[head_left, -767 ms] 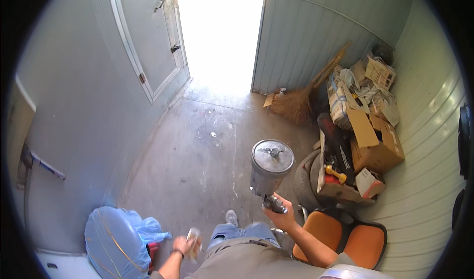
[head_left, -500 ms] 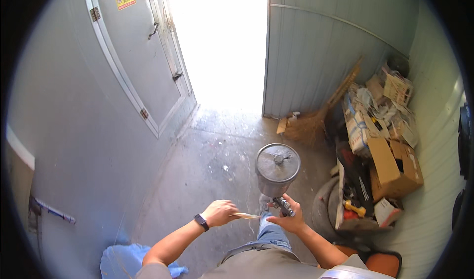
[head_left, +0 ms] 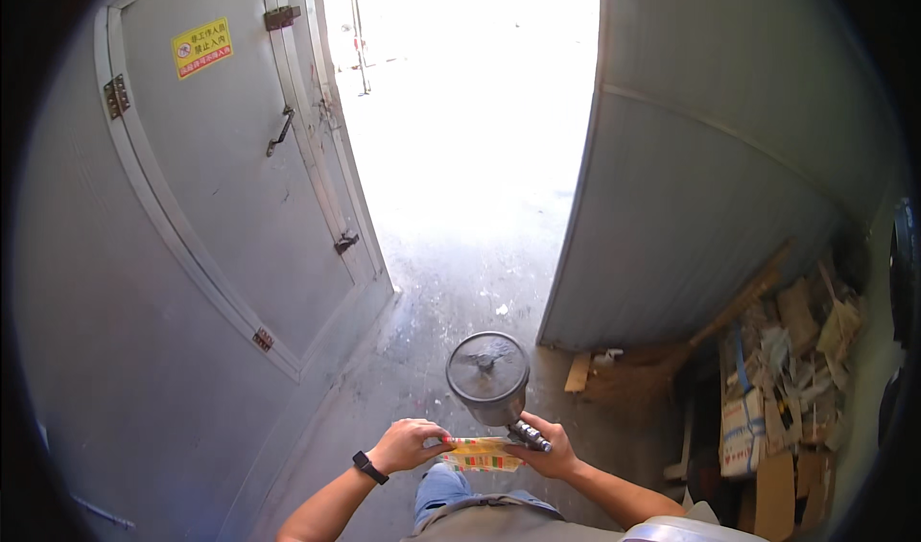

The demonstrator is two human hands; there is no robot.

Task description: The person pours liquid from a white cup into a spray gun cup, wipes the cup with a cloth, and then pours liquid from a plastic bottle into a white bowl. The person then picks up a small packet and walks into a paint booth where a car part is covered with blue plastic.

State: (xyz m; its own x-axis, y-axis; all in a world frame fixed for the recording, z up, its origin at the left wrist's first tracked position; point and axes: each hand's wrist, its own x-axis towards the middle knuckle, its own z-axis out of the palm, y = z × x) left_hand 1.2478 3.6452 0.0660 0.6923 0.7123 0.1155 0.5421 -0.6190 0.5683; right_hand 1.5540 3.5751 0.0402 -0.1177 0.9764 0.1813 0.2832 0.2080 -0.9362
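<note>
My right hand (head_left: pixel 551 452) is closed around the metal body of a spray gun (head_left: pixel 529 435). The gun's round grey paint cup (head_left: pixel 488 369), with its lid on, rises in front of that hand. A thin printed sheet or wrapper (head_left: pixel 480 455), yellow and clear with red and green patches, is stretched between my hands. My left hand (head_left: pixel 411 445), with a dark watch (head_left: pixel 370 467) on its wrist, pinches the left end. The right end reaches the fingers of my right hand; whether they grip it too is hidden.
A grey metal door (head_left: pixel 225 149) with a yellow sign stands on the left. Ahead lies a bright open doorway (head_left: pixel 460 158), edged right by a grey panel (head_left: pixel 710 206). At the right are a straw broom (head_left: pixel 633 374) and a heap of cartons and scraps (head_left: pixel 777 388).
The view has tilted up and moved toward the doorway. The sheet, earlier seen nearly edge-on in my left hand, now lies spread between both hands. The spray gun stays in my right hand.
</note>
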